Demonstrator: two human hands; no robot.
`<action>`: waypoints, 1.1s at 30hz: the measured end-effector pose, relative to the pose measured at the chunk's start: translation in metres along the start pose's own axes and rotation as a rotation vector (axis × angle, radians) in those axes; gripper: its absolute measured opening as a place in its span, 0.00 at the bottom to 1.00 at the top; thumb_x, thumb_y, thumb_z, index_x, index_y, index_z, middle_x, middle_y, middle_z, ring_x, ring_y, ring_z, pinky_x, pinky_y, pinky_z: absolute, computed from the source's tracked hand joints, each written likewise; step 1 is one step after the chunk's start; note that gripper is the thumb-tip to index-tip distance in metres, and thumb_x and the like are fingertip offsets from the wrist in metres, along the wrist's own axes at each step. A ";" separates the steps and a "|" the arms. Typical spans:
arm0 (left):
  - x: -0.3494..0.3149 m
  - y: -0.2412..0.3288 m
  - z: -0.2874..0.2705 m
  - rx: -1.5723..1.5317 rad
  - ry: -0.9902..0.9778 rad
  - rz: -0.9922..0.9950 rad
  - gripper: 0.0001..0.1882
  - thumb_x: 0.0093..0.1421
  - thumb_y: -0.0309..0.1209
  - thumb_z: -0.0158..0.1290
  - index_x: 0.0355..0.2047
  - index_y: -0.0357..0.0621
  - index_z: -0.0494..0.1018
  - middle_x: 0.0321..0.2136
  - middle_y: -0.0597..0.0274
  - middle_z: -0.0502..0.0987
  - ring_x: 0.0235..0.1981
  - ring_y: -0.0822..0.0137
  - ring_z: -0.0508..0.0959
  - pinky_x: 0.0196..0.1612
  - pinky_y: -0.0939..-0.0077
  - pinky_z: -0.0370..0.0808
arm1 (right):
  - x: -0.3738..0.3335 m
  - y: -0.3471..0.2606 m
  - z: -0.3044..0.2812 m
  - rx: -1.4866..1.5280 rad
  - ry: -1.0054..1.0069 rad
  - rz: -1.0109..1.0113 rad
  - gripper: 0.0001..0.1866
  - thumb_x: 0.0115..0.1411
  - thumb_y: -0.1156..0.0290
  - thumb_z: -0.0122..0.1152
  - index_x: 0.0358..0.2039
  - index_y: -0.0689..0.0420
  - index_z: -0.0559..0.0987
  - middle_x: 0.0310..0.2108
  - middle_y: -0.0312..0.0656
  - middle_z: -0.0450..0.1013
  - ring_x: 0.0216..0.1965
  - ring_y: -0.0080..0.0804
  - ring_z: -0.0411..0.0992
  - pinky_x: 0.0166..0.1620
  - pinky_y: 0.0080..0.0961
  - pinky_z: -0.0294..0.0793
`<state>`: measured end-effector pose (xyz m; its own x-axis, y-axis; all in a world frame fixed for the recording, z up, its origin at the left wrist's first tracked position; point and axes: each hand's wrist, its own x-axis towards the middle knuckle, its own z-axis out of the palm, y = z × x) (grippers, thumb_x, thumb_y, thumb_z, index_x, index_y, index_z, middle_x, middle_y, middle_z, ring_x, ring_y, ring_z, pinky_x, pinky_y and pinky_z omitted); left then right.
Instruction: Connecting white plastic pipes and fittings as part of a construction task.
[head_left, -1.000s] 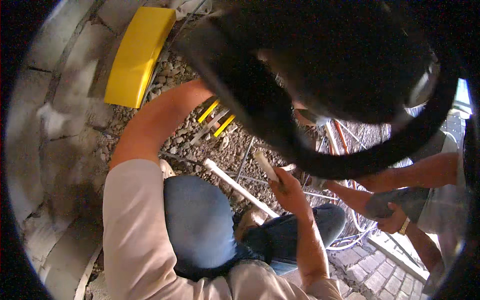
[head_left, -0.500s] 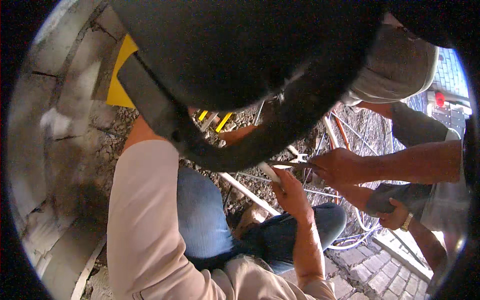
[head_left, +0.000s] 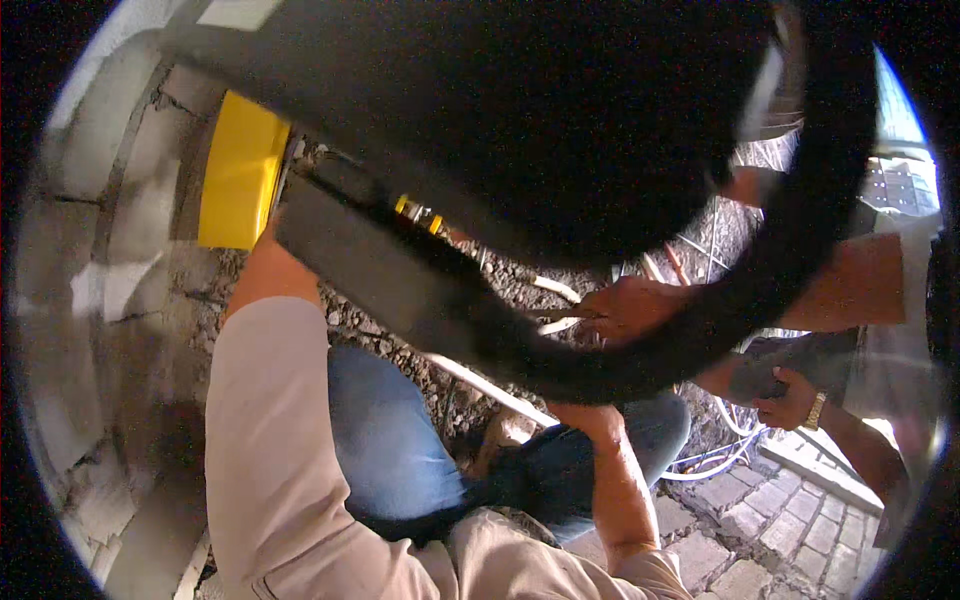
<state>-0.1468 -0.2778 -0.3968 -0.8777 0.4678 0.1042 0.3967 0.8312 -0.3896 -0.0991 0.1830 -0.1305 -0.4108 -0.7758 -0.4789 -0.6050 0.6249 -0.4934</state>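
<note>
A large dark, out-of-focus shape with a curved band (head_left: pixel 640 375) covers much of the upper view. My right hand (head_left: pixel 588 418) is beside my right knee, its back and wrist showing; the band hides its fingers. The end of a white pipe (head_left: pixel 490 388) comes close to it. My left forearm (head_left: pixel 272 275) goes up behind the dark shape, so the left hand is hidden. Near that forearm stands a yellow panel (head_left: pixel 240 175). A co-worker's hand (head_left: pixel 630 308) grips a slim dark tool (head_left: pixel 552 315) over a whitish piece.
Loose gravel (head_left: pixel 385 345) lies around my knees. Stone blocks (head_left: pixel 115 280) rise on the left, and brick paving (head_left: pixel 760 515) spreads at lower right. White tubing (head_left: pixel 715 470) loops there. Another hand with a wristwatch (head_left: pixel 790 400) is at the right. A small yellow-edged piece (head_left: pixel 420 214) shows on the gravel.
The dark band has shifted down and right in view and now covers my right fingers, which held a white pipe before. More of the yellow panel shows.
</note>
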 end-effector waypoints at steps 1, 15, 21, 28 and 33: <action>0.004 -0.002 -0.003 -0.060 -0.035 0.038 0.17 0.60 0.43 0.54 0.50 0.67 0.73 0.67 0.62 0.64 0.73 0.49 0.56 0.75 0.44 0.49 | 0.003 0.002 0.000 0.069 0.003 -0.010 0.20 0.65 0.70 0.58 0.57 0.59 0.75 0.51 0.57 0.76 0.53 0.60 0.74 0.56 0.48 0.75; -0.017 -0.013 -0.030 -0.165 -0.097 0.026 0.15 0.61 0.40 0.53 0.48 0.70 0.80 0.59 0.61 0.71 0.65 0.53 0.66 0.68 0.47 0.60 | -0.001 0.018 0.001 0.083 0.139 -0.107 0.20 0.62 0.77 0.63 0.55 0.57 0.77 0.48 0.54 0.76 0.51 0.59 0.74 0.51 0.44 0.75; -0.047 -0.016 -0.071 -0.185 -0.104 -0.072 0.11 0.59 0.38 0.55 0.41 0.67 0.83 0.56 0.61 0.73 0.63 0.55 0.68 0.66 0.53 0.63 | -0.001 0.021 -0.006 0.145 0.105 -0.083 0.18 0.59 0.79 0.63 0.51 0.59 0.78 0.43 0.54 0.76 0.46 0.58 0.75 0.48 0.45 0.76; -0.057 0.000 -0.035 -0.259 0.004 -0.280 0.15 0.58 0.39 0.53 0.46 0.63 0.78 0.59 0.56 0.73 0.61 0.53 0.70 0.63 0.52 0.69 | 0.006 0.026 0.004 0.060 0.069 -0.100 0.22 0.59 0.74 0.63 0.56 0.56 0.78 0.51 0.55 0.77 0.57 0.59 0.72 0.60 0.47 0.72; -0.043 0.007 0.023 -0.678 0.088 -0.417 0.16 0.62 0.42 0.54 0.48 0.58 0.81 0.60 0.59 0.74 0.63 0.52 0.69 0.65 0.55 0.65 | 0.001 0.015 -0.007 0.156 0.009 -0.108 0.21 0.56 0.77 0.64 0.52 0.56 0.80 0.53 0.54 0.77 0.57 0.59 0.72 0.61 0.47 0.73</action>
<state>-0.1120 -0.2989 -0.4250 -0.9765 0.0764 0.2014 0.1420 0.9314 0.3351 -0.1137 0.1907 -0.1331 -0.3557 -0.8395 -0.4107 -0.5333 0.5432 -0.6485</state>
